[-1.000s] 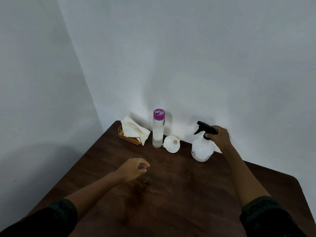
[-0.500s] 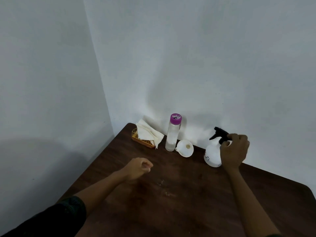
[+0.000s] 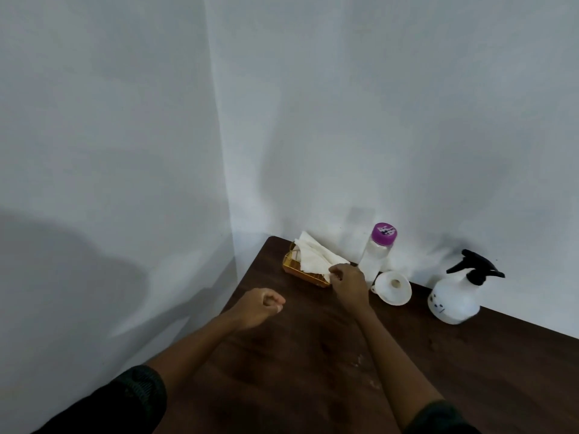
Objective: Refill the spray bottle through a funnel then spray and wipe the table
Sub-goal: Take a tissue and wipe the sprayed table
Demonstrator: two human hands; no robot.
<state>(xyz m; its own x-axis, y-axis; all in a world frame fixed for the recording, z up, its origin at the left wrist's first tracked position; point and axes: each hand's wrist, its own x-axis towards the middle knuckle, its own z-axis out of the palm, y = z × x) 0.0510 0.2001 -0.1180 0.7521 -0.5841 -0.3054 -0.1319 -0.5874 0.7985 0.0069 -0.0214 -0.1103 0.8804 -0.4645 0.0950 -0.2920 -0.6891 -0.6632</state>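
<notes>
Right hand [image 3: 346, 281] at the napkins [image 3: 315, 259] — spray bottle [image 3: 456, 297] well apart.

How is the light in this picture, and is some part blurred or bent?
Head view: dim, soft light; a big shadow lies on the left wall, and faint ones behind the water bottle and spray bottle. The spray bottle's right edge looks smeared. The wall corner leans, a wide-angle bend. The table shows no glare.
</notes>
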